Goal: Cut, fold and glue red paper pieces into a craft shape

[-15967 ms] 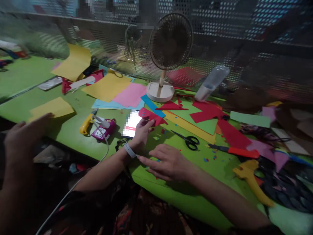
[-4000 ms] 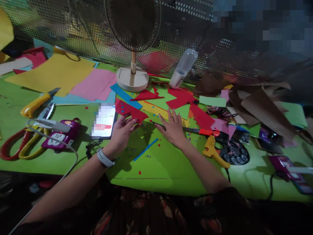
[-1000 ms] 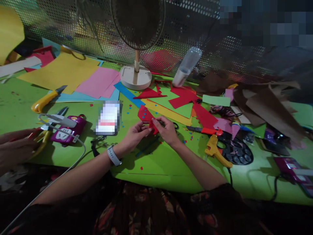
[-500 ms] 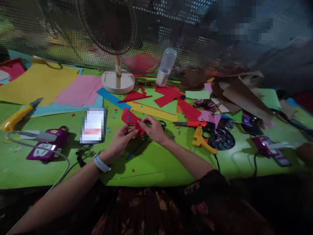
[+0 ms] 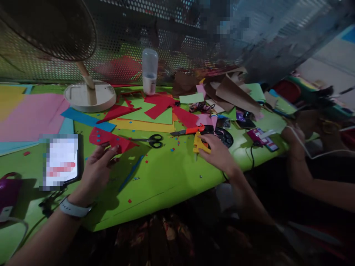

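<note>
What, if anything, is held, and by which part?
Left hand: flat red cutout with blue spots, by its lower edge. Right hand: on yellow glue gun, at handle; grip unclear.

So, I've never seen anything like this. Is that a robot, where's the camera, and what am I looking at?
No robot here: these are a person's bare hands. Every picture comes from one camera worn on that person's head, looking forward and down. In the current one, the left hand, with a pale band on its wrist, holds a red paper piece dotted with blue. The right hand covers the handle of a yellow plastic glue gun. On the green tabletop lie black-handled scissors, a red-handled knife, coloured paper sheets and a phone with a lit screen; a white-based fan and a clear bottle stand at the back. The arm at the far right belongs to someone else.
</note>
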Demonstrator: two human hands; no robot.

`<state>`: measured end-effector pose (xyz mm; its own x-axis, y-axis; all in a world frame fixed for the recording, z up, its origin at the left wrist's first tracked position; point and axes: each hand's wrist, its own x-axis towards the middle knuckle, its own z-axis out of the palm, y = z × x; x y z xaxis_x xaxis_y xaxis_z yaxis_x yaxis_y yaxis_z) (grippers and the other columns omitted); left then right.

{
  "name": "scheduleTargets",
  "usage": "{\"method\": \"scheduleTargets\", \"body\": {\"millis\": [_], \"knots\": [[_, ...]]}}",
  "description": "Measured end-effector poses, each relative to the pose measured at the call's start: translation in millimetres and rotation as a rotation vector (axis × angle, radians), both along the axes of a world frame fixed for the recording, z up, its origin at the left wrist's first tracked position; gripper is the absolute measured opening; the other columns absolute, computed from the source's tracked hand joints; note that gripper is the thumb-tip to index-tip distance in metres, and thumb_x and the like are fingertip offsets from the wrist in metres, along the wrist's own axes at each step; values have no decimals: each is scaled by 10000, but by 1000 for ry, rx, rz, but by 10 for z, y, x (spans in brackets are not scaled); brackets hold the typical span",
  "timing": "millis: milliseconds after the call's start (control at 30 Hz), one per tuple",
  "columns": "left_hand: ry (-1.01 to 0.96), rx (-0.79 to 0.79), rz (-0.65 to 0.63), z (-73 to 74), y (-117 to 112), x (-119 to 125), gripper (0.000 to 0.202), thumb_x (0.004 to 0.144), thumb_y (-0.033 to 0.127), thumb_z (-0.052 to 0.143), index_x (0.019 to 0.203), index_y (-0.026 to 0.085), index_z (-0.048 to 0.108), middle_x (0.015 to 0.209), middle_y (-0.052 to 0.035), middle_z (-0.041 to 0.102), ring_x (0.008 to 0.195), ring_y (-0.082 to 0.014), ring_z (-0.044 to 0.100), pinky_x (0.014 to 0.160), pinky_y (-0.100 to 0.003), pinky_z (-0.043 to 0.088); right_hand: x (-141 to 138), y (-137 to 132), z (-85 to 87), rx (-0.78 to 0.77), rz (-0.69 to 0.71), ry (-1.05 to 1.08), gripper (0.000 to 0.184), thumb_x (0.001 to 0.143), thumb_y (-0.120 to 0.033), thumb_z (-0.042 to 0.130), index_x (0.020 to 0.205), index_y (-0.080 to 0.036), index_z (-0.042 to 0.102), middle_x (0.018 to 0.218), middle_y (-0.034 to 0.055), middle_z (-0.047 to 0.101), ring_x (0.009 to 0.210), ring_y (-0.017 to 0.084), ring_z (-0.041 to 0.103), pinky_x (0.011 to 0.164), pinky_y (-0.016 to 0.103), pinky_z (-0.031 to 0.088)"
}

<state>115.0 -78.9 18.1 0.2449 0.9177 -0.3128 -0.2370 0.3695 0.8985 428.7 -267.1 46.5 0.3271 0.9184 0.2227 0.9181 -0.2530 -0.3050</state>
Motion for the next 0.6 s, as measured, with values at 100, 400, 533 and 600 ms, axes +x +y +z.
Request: {"method": "scheduleTargets", "body": {"millis": [100,400,533,600], "knots": [[21,-13,14,9,11,2,287,601,259,832,851,324,704,822,38,708,858,-183,653,541,-241,506,250,-300,-194,-214,-106,-182,572,749,-234,582,1311,-153,511,1288,169,549,1188,333,512,955,467,456],[-65,-21,80,25,69,-29,248,691,175,780,885,275,662,781,74,707,725,-104,616,568,-197,475,244,-171,-341,-234,-193,-290,397,741,-142,538,1133,-130,601,1128,179,540,1015,308,560,877,432,476],[-101,-29,84,-21,82,-43,295,680,179,799,922,245,644,800,65,710,748,-100,625,594,-192,466,367,-326,-445,73,-209,-63,332,733,-205,555,1062,-177,583,1127,155,558,1068,296,545,876,437,481],[-108,-11,90,-39,69,-41,351,643,200,827,942,235,647,825,48,710,742,-95,630,570,-180,451,364,-347,-463,277,-256,228,282,728,-269,572,1002,-206,576,1021,104,610,903,246,596,746,393,507]]}}
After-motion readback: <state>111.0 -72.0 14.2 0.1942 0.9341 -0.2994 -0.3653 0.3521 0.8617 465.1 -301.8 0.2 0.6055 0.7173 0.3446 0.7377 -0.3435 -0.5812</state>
